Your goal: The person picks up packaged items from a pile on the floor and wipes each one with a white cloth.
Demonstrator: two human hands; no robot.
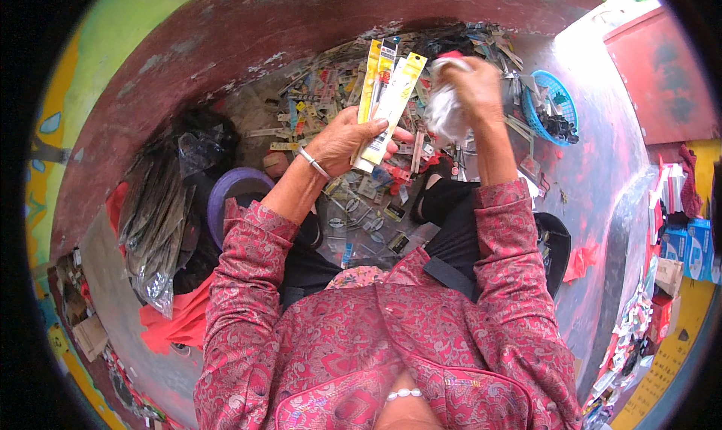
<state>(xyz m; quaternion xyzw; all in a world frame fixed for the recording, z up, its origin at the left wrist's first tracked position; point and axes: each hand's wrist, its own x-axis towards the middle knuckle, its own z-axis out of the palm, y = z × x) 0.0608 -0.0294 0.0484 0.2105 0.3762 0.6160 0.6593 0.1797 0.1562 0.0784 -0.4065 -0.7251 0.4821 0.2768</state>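
Note:
My left hand [344,138] is closed around a few long, narrow yellow-and-white packets [396,103], fanned out and pointing away from me. The thumb presses on the front one. To the right of them, my right hand [479,90] is raised and grips a crumpled white cloth [447,114], slightly smeared by motion. A small gap separates the cloth from the packets. Beneath both hands, a wide heap of similar slim packets and card strips [323,92] covers the floor between my feet and the wall.
A blue plastic basket [530,113] with dark items stands at the right. At my left lie clear and black plastic bags [162,212], a purple round rim [216,204] and red cloth [184,321]. A low curved wall [173,54] bounds the far side. Blue boxes [688,246] are at the far right.

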